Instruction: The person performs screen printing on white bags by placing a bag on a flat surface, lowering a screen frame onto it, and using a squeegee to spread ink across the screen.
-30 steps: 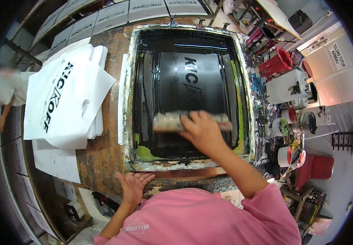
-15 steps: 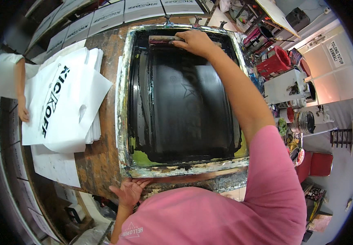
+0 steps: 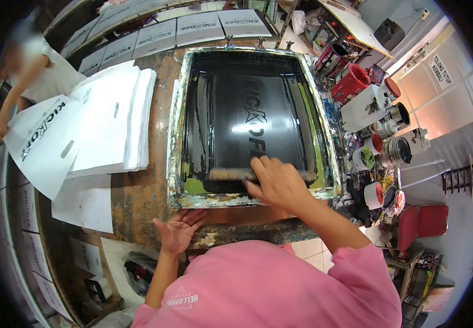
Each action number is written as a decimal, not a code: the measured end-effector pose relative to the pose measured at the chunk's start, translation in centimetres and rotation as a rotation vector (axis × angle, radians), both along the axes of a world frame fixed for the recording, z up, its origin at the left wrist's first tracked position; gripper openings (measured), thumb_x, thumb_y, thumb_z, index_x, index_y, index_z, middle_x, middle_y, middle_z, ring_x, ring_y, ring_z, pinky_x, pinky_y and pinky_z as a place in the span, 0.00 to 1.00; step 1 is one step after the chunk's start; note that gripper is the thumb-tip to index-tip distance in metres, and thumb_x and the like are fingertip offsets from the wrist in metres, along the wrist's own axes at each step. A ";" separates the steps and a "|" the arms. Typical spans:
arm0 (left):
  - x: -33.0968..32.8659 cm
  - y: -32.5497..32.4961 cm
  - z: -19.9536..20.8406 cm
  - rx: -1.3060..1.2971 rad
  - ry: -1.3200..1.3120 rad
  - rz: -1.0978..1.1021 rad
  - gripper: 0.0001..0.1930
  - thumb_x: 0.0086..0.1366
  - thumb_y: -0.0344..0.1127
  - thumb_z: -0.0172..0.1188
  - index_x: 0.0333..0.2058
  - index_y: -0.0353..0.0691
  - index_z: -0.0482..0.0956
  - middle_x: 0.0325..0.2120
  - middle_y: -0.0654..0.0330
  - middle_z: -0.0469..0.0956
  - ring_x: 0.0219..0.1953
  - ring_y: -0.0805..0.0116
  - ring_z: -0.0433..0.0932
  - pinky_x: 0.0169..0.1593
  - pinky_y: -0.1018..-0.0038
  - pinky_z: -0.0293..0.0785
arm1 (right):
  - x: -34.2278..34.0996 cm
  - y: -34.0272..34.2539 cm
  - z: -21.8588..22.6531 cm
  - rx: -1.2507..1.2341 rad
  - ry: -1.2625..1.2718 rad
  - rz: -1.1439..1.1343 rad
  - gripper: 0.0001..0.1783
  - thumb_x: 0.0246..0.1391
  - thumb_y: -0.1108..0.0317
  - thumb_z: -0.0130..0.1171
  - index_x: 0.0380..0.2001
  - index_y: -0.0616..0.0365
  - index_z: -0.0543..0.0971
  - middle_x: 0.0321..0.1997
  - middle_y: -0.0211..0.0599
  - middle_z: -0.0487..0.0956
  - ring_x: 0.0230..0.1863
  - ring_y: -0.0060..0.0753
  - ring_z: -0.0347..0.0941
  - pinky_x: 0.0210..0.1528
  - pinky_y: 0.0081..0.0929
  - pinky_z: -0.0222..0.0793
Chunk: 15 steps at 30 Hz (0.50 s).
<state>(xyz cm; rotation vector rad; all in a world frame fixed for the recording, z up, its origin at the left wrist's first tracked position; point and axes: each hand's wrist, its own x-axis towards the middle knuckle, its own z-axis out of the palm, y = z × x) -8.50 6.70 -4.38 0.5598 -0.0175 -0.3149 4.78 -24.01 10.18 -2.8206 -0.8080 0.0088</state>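
Note:
A screen-printing frame (image 3: 174,147) lies flat on the worktable, its rim crusted with paint. Black ink coats the mesh (image 3: 228,120), where dark lettering shows through. My right hand (image 3: 276,183) grips a wooden-handled squeegee (image 3: 225,174) inside the frame, close to its near side. The squeegee's blade is hidden in the ink. Palm up with fingers spread, my left hand (image 3: 179,232) is by the near left corner of the frame and holds nothing.
Left of the frame is a stack of white bags (image 3: 110,120). A co-worker (image 3: 28,71) lifts a printed bag (image 3: 42,136) there. Paint tubs (image 3: 363,157) and a red bucket (image 3: 351,82) crowd the right. Printed sheets (image 3: 198,27) lie on racks beyond; clamps (image 3: 260,44) stand at the frame's far edge.
My right hand has drawn the squeegee from the far end of the screen to the near end. The lettering on the mesh shows more clearly. The co-worker has pulled a bag leftward off the stack.

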 end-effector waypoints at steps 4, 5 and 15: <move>1.2 -0.8 4.3 -0.156 -0.193 -0.019 0.60 0.51 0.89 0.36 0.66 0.42 0.69 0.66 0.43 0.67 0.66 0.45 0.68 0.69 0.37 0.54 | -3.5 0.1 6.6 0.060 -0.163 0.006 0.20 0.55 0.52 0.63 0.40 0.57 0.74 0.33 0.40 0.75 0.42 0.46 0.75 0.48 0.47 0.70; 1.7 -1.1 6.5 -0.141 -0.260 0.000 0.60 0.52 0.89 0.37 0.68 0.43 0.65 0.68 0.43 0.64 0.68 0.46 0.66 0.70 0.37 0.53 | -3.0 0.4 8.0 0.058 -0.262 0.029 0.20 0.54 0.52 0.63 0.39 0.57 0.74 0.32 0.40 0.74 0.43 0.46 0.74 0.52 0.48 0.68; 9.4 -4.7 7.9 2.354 -0.443 0.313 0.50 0.65 0.76 0.41 0.74 0.44 0.53 0.74 0.42 0.47 0.77 0.42 0.39 0.71 0.32 0.28 | 5.4 1.5 16.9 0.222 -0.863 -0.034 0.16 0.52 0.54 0.59 0.22 0.54 0.77 0.23 0.35 0.79 0.30 0.43 0.77 0.44 0.47 0.61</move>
